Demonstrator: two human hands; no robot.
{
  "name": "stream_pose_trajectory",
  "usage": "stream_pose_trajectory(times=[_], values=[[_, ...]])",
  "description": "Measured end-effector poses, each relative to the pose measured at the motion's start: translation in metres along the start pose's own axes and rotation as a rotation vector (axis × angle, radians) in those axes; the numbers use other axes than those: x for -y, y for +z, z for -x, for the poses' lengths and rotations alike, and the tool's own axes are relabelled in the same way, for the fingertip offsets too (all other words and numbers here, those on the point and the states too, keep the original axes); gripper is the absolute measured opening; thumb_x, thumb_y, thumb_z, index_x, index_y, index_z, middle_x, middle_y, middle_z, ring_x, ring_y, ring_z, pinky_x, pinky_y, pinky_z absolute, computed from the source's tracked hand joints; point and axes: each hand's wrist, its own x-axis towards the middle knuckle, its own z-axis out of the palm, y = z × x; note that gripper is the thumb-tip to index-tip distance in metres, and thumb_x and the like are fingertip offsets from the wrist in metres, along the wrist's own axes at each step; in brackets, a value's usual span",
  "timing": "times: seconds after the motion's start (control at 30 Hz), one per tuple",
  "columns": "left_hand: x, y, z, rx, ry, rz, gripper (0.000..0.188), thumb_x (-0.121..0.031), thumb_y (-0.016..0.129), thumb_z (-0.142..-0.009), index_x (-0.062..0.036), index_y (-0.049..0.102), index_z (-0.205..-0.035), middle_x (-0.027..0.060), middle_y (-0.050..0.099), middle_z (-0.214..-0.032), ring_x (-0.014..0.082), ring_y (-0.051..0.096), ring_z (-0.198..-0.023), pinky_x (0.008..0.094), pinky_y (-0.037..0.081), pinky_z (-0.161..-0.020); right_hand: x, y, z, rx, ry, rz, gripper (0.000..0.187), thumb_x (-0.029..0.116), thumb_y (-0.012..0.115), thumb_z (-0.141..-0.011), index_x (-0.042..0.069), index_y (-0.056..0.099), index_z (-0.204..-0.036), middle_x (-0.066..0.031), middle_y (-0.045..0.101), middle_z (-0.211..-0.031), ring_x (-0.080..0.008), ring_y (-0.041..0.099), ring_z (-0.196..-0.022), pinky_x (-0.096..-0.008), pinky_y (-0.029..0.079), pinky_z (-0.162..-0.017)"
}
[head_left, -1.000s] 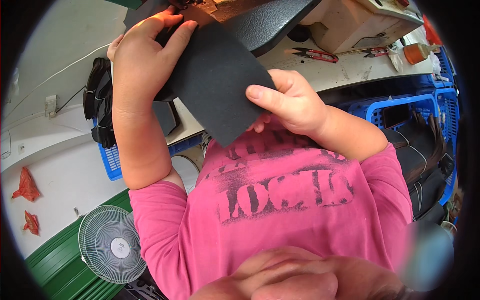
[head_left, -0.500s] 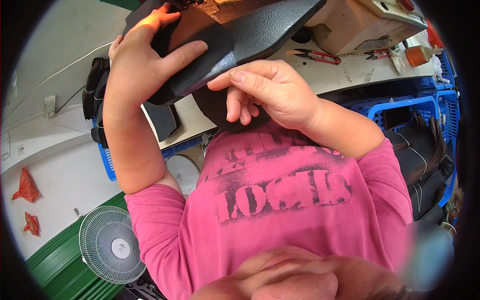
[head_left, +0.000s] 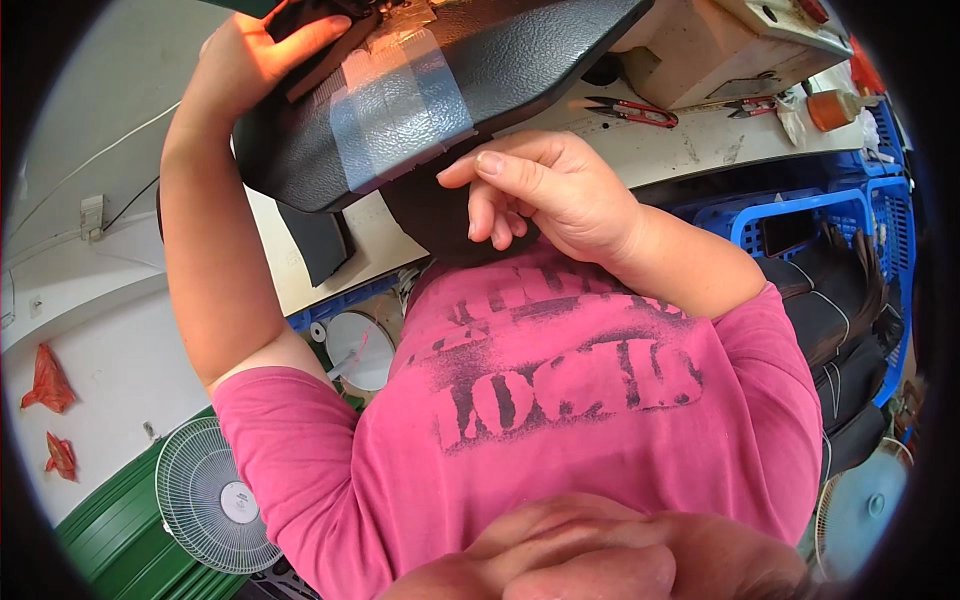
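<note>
Two bare hands are seen at the black padded board (head_left: 560,60). Dark material (head_left: 325,68) is touched by the left hand (head_left: 240,70) at the board's far upper-left part; its thumb is extended, but whether anything is pinched cannot be told (fingers largely hidden). The right hand (head_left: 555,185) is held near the front edge, fingers loosely curled and slightly apart, nothing grasped. At right, dark bundles (head_left: 800,315) tied with pale cord are contained in a blue basket (head_left: 742,225). Red-handled snips (head_left: 640,112) and an orange-brown bottle (head_left: 830,108) (contents not distinguishable) are noted on the worktable (head_left: 700,150).
</note>
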Motion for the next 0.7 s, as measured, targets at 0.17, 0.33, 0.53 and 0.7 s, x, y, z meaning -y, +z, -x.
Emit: stream_pose_trajectory(times=[0.17,0.33,0.53,0.7], values=[[0.024,-0.014,-0.015,-0.03,-0.297,-0.127,0.033,-0.022,0.071,-0.08,0.0016,0.062,-0.103,0.0084,0.064,-0.098,0.019,0.057,-0.09,0.0333,0.047,-0.079,-0.002,0.001,0.002,-0.007,0.018,-0.017,0.032,0.028,0.054,-0.095,-0.001,0.066,-0.104,-0.0072,0.068,-0.074,-0.0091,0.059,-0.059,-0.0206,0.042,-0.052],[0.02,-0.021,0.001,-0.046,-0.39,-0.017,0.031,-0.016,0.071,-0.081,0.0009,0.065,-0.106,0.0059,0.063,-0.096,0.0164,0.057,-0.089,0.0313,0.047,-0.08,0.002,0.007,0.007,-0.016,0.048,-0.006,0.033,0.029,0.055,-0.094,-0.001,0.065,-0.105,-0.008,0.068,-0.076,-0.0109,0.061,-0.063,-0.0215,0.045,-0.055],[0.003,-0.025,0.117,-0.06,0.059,-0.147,0.043,-0.029,0.078,-0.071,-0.0051,0.068,-0.106,0.014,0.063,-0.118,0.0268,0.06,-0.108,0.0401,0.04,-0.096,-0.004,0.022,-0.002,0.14,0.225,-0.034,0.038,0.024,0.053,-0.095,-0.003,0.057,-0.12,-0.0136,0.067,-0.098,-0.0185,0.065,-0.087,-0.0277,0.052,-0.073],[-0.07,-0.006,0.19,0.085,0.169,-0.1,0.044,-0.033,0.077,-0.069,-0.0027,0.068,-0.1,0.0133,0.065,-0.11,0.0277,0.06,-0.099,0.0368,0.043,-0.09,-0.023,0.064,-0.024,0.203,-0.014,0.133,0.034,0.019,0.059,-0.092,0.0,0.055,-0.12,-0.0067,0.063,-0.107,-0.011,0.057,-0.096,-0.0281,0.049,-0.083]])
